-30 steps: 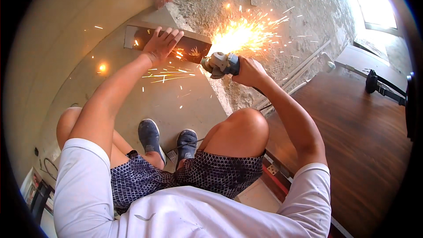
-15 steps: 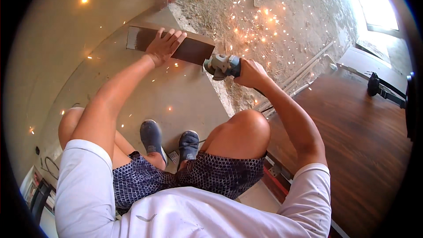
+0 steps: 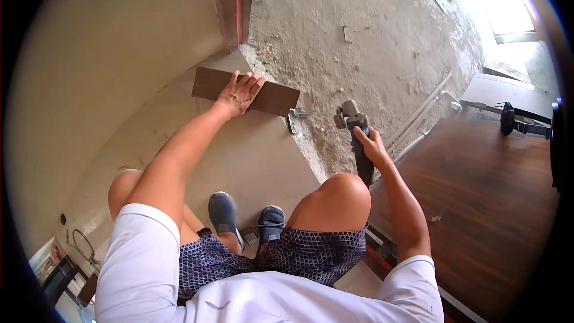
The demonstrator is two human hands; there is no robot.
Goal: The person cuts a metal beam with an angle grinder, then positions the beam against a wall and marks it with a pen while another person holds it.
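Note:
My left hand lies across a dark brown tile or short plank, its fingers reaching over the far edge and gripping it. The piece's right end is at the border between smooth floor and rough ground. Beside that end is a small silver metal part whose kind I cannot make out. My right hand is wrapped round the body of an angle grinder, held above my right knee. The grinder's head points away from me, apart from the brown piece. No sparks show around it.
Rough, dusty ground spreads ahead, with pipes along its right side. A brown wood-grain board is at my right, with black strapped gear near its far edge. A door frame stands ahead left.
Sparks were flying at the brown piece's right end; they have stopped. My right hand has drawn the grinder back to the right and turned it upright. The silver part now shows clearly.

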